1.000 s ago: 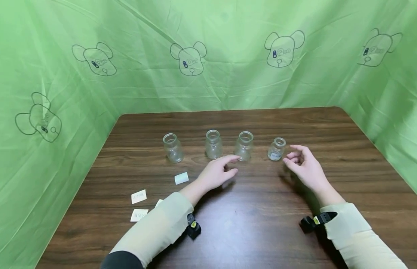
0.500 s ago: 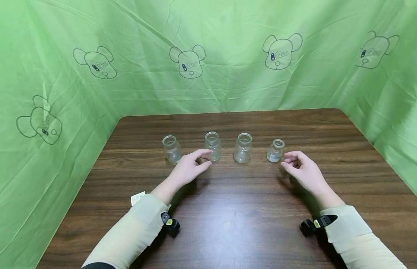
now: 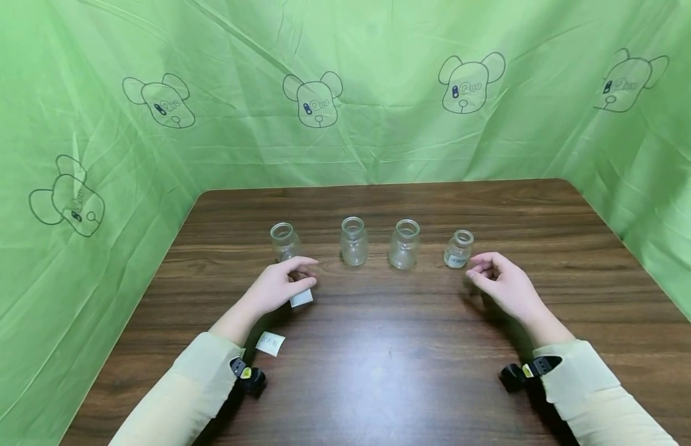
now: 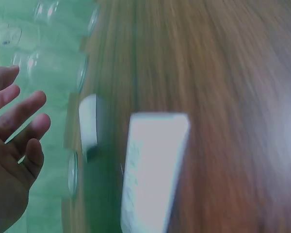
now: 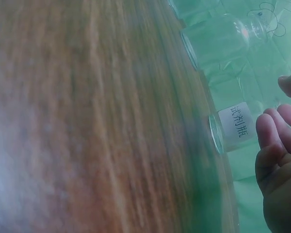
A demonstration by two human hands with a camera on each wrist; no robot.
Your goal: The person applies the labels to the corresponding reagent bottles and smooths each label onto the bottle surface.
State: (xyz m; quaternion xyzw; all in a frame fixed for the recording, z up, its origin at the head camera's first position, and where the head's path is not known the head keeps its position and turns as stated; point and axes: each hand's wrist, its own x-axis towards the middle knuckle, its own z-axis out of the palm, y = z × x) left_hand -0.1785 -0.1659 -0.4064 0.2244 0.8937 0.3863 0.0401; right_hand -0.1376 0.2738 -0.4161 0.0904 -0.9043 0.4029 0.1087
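Nothing is held: the two hands are well apart, near glass jars and paper slips.
Left of centre, the left hand (image 3: 275, 288), fingers loosely bent, is seen in front of the leftmost jar (image 3: 284, 240) and partly over a pale slip (image 3: 302, 298); a second slip (image 3: 270, 344) is seen lower. Right of centre, the right hand (image 3: 504, 285) is placed just beside the labelled jar (image 3: 457, 249); whether it is touched cannot be told. The slips are probably light and easily creased, best pinched by an edge; the jars are likely stiff, slick and breakable, best grasped round the body.
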